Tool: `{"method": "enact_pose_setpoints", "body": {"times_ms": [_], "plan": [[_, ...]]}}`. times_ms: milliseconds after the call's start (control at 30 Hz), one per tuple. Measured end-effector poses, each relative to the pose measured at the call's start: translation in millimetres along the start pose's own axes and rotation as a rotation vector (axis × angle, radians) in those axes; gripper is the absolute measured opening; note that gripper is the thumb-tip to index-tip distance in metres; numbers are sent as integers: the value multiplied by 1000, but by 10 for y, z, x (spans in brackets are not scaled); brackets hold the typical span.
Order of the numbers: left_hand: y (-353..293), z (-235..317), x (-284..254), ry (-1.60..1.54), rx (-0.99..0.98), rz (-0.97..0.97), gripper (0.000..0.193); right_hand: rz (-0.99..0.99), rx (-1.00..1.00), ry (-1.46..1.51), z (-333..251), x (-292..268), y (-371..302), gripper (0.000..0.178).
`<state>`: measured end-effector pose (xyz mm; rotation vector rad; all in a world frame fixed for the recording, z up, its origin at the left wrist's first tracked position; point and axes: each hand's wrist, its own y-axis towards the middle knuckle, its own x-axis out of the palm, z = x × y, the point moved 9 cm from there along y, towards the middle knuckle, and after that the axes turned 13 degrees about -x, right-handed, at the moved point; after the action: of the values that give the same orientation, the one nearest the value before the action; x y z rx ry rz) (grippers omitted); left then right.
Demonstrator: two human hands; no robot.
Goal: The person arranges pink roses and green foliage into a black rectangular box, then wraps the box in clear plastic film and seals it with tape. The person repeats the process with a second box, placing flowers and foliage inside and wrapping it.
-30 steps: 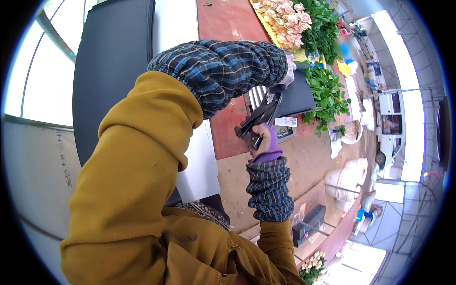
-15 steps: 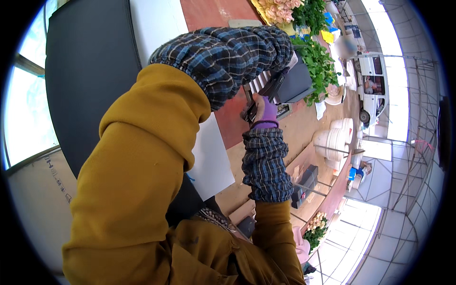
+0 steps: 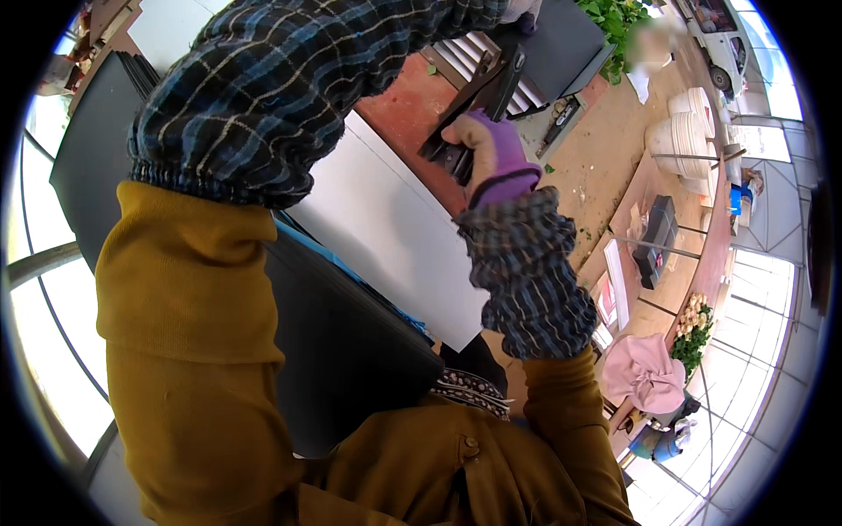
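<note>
My right hand, in a purple glove with bare fingertips, is closed round a black stapler. The stapler points up and away, over pale slats and beside a dark grey folded sheet. My left hand shows only in part at the top edge, its gloved fingers bent at the near left side of that sheet. Under the stapler lies a red board. A white sheet stretches below my left sleeve, toward my body.
Another black tool lies right of the dark sheet. Green leaves stand beyond. White buckets, a black box, a pink cloth and roses are at right. Dark sheets lie close to my body.
The view has shifted, with my hands now higher in the picture and the left hand partly out at the top. My right hand still holds the stapler.
</note>
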<state>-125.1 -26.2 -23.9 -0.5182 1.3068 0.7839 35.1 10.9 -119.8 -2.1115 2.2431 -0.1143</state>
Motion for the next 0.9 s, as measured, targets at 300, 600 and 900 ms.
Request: {"method": "enact_pose_setpoints", "body": {"times_ms": [300, 600, 900], "plan": [[153, 49, 132, -28, -18, -35, 22, -23, 425, 917, 0, 726, 158, 30], [175, 13, 139, -53, -35, -46, 23, 109, 424, 1072, 282, 1075, 327, 14], [210, 1, 141, -68, -48, -51, 24, 110, 414, 1267, 421, 1192, 659, 16]]}}
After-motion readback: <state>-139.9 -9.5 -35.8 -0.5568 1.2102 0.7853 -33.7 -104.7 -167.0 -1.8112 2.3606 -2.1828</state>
